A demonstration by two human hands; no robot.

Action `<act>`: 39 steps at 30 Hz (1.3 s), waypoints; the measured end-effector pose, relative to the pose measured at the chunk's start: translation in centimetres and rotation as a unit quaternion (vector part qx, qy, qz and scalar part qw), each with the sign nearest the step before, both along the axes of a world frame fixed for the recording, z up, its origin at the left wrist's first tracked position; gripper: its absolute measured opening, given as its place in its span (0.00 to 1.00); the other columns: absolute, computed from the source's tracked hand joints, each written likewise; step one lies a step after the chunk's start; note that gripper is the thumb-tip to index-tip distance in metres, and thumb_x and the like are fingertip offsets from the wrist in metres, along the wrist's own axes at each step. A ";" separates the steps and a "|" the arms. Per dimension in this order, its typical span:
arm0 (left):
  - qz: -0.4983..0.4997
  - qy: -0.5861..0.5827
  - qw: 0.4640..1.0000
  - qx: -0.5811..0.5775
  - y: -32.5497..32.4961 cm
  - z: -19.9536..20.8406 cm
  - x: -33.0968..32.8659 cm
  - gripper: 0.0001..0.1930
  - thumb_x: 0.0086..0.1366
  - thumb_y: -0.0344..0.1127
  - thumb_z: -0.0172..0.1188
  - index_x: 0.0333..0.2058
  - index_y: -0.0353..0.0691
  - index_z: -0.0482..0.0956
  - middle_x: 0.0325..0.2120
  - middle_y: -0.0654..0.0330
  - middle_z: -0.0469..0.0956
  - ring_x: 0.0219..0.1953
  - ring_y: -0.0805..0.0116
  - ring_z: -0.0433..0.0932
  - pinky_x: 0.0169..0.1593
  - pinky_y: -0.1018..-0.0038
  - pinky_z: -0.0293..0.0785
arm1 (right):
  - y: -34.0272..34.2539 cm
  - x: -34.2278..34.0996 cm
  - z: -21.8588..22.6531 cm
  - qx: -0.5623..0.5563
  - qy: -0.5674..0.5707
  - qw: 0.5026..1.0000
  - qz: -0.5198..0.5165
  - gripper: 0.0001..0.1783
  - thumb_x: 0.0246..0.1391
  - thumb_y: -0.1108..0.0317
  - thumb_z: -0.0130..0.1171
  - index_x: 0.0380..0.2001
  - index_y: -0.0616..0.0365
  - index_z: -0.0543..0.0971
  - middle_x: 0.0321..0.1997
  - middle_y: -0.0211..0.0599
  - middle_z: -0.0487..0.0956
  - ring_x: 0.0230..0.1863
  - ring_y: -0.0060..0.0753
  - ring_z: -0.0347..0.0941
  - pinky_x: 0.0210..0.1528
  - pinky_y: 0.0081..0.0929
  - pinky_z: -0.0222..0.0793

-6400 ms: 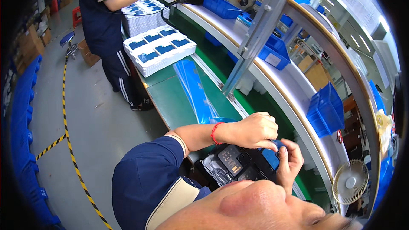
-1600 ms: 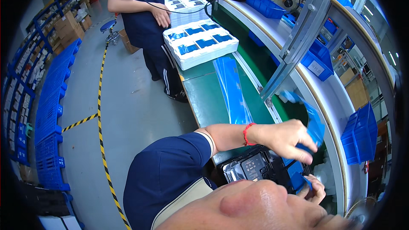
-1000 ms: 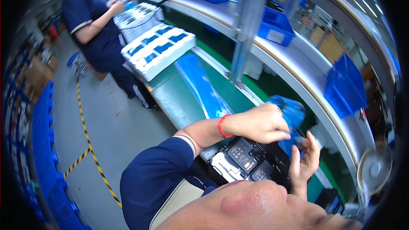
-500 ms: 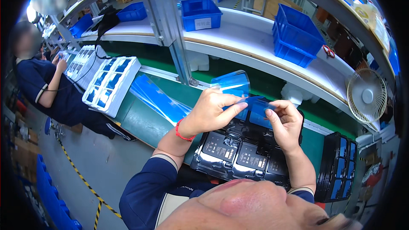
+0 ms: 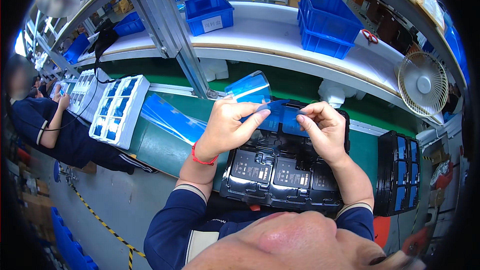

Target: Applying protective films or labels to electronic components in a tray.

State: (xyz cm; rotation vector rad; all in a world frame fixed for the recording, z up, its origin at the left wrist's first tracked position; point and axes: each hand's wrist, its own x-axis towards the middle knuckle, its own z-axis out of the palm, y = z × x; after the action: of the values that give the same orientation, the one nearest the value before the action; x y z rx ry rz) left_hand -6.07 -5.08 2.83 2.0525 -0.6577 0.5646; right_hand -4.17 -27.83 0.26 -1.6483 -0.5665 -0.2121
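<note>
My left hand (image 5: 231, 124), with a red cord bracelet on its wrist, pinches a clear blue film sheet (image 5: 248, 88) between thumb and fingers. That sheet curls up behind the hand. At its right my right hand (image 5: 324, 129) pinches thumb against fingers at the edge of a small blue film piece (image 5: 291, 120); whether the two films are joined I cannot tell. Both hands hover over a glossy black tray (image 5: 280, 201). Flat black packs (image 5: 251, 165) with printed labels lie in its near row, and blue film covers part of the far row.
Loose blue film strips (image 5: 172, 120) lie on the green bench left of the tray. Beyond them is a white tray stack (image 5: 120, 112); at right, a black tray stack (image 5: 397, 175). A shelf behind carries blue bins (image 5: 210, 14) and a fan (image 5: 423, 84). A co-worker (image 5: 42, 120) sits at far left.
The head view has shifted, so the bench and shelf sit further left and higher. My hands are slightly further apart, both still pinching film.
</note>
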 end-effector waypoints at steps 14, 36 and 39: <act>0.038 -0.021 0.995 -0.093 2.6 0.2 -1.0 0.07 0.53 0.26 0.64 0.32 0.31 0.82 0.28 0.51 0.82 0.32 0.68 0.82 0.35 0.78 0.75 | -5.0 -2.3 1.6 0.031 -0.020 0.991 -0.127 0.05 0.51 0.78 0.60 0.32 0.64 0.75 0.26 0.27 0.75 0.26 0.12 0.68 0.27 0.10 0.62; 0.055 -0.025 0.998 -0.025 3.6 -0.1 -1.6 0.09 0.62 0.25 0.57 0.40 0.31 0.80 0.38 0.49 0.80 0.44 0.67 0.78 0.50 0.76 0.70 | -13.9 -11.2 -4.0 0.001 0.379 0.912 -0.158 0.07 0.47 0.74 0.64 0.23 0.62 0.75 0.14 0.26 0.72 0.09 0.11 0.60 0.10 0.11 0.54; 0.057 -0.025 0.998 -0.019 3.7 -0.2 -1.6 0.09 0.62 0.26 0.57 0.41 0.31 0.80 0.38 0.49 0.80 0.43 0.67 0.78 0.50 0.76 0.70 | -13.8 -10.9 -3.8 -0.014 0.378 0.913 -0.150 0.07 0.47 0.74 0.65 0.22 0.62 0.75 0.13 0.25 0.70 0.08 0.11 0.59 0.08 0.11 0.54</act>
State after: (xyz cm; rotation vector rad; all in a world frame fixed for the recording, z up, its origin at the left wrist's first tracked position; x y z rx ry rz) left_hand -7.64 -1.37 2.67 2.0545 -0.5569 0.6915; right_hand -15.04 -41.66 -3.55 -1.6819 0.2758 0.2183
